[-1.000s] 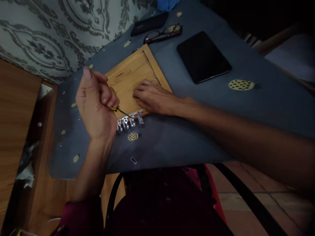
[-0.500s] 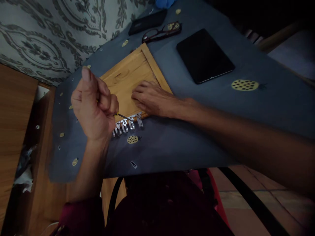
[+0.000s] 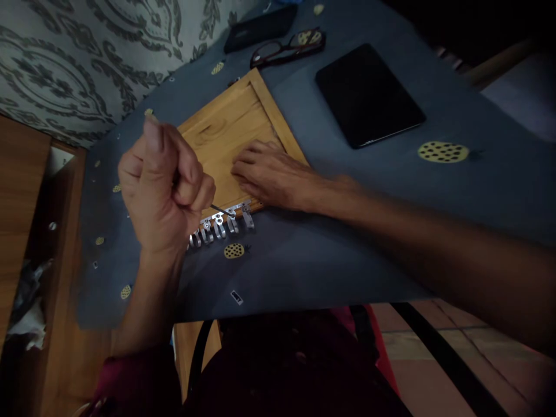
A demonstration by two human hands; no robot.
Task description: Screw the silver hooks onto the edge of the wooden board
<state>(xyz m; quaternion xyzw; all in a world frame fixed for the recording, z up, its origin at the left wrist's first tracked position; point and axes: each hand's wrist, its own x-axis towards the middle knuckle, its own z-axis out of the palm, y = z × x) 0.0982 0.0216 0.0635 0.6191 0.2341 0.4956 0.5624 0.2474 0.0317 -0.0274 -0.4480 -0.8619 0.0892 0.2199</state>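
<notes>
A framed wooden board [image 3: 221,130] lies on the dark cloth-covered table. Along its near edge runs a metal hook strip [image 3: 219,225] with several silver hooks. My left hand [image 3: 163,179] is closed round a screwdriver, its handle hidden in the fist; the thin screwdriver shaft [image 3: 222,210] slants down to the strip, its tip by a hook near the right end. Pressing on the board, my right hand [image 3: 267,174] lies palm down with bent fingers just above the strip's right end, holding nothing.
Behind the board are glasses [image 3: 286,49] and a dark phone-like object [image 3: 260,28]. A black tablet [image 3: 369,95] lies to the right. Patterned wallpaper [image 3: 87,58] borders the table at the back left, and a wooden cabinet [image 3: 19,174] stands at the left.
The view has shifted slightly. My left hand has turned a little and its fist sits slightly nearer the strip. My right hand keeps its place on the board.
</notes>
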